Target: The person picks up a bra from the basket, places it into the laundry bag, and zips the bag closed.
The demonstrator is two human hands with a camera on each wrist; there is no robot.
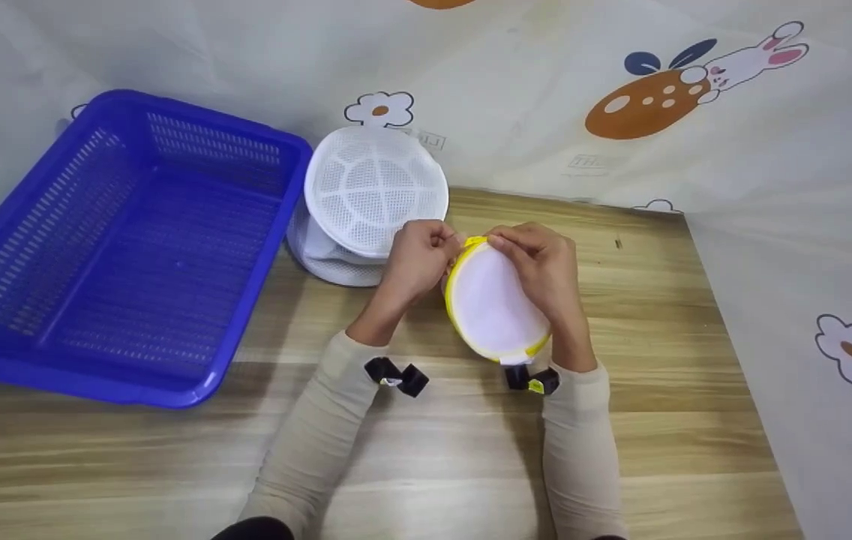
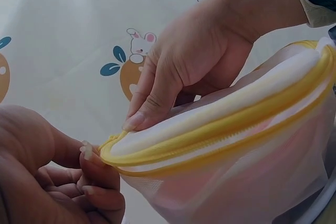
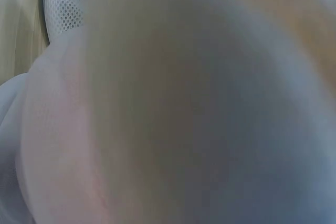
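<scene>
A round white mesh laundry bag (image 1: 497, 304) with a yellow zipper edge is held up in front of me, tilted. My left hand (image 1: 422, 259) pinches the yellow zipper edge at its far left end; curled fingers show in the left wrist view, where a zipper pull cannot be made out. My right hand (image 1: 546, 270) grips the rim close by, its thumb on the white top panel. Something pinkish shows through the mesh (image 2: 252, 182) in the left wrist view. A blurred surface fills most of the right wrist view, with pale mesh (image 3: 58, 129) at its left.
A blue plastic basket (image 1: 246, 300) stands at the left. Beside it, near the wall, are stacked white mesh bags (image 1: 377, 187), the top one round with a ribbed panel. The wood-grain table (image 1: 666, 450) meets a patterned sheet (image 1: 516, 90) at the back and right.
</scene>
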